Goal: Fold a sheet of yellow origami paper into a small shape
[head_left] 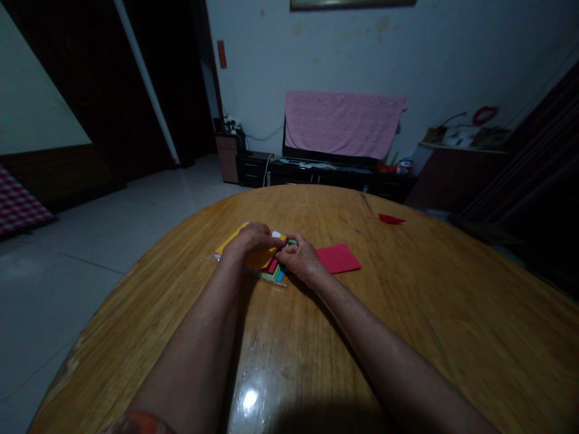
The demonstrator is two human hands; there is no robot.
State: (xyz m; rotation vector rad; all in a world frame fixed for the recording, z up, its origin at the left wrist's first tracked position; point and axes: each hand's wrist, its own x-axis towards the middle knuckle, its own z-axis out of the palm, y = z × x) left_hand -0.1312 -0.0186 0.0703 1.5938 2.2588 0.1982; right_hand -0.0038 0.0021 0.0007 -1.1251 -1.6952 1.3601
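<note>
A stack of coloured paper (260, 259), yellow on top with pink, green and blue edges fanned out below, lies in a clear plastic sleeve (279, 284) on the table. Across the top of this stack rests my left hand (254, 237), its fingers reaching toward the right edge. My right hand (297, 258) is at that same edge, with thumb and fingers pinched on the sheets' corner. Which sheets it grips is partly hidden by the fingers. Just right of my right hand lies a flat pink-red sheet of paper (340, 258).
The round wooden table (289, 349) fills the foreground. A small folded red paper piece (391, 219) sits near its far right edge. Beyond the table stand a low black cabinet (289, 175) and a television covered by a pink cloth (344, 123).
</note>
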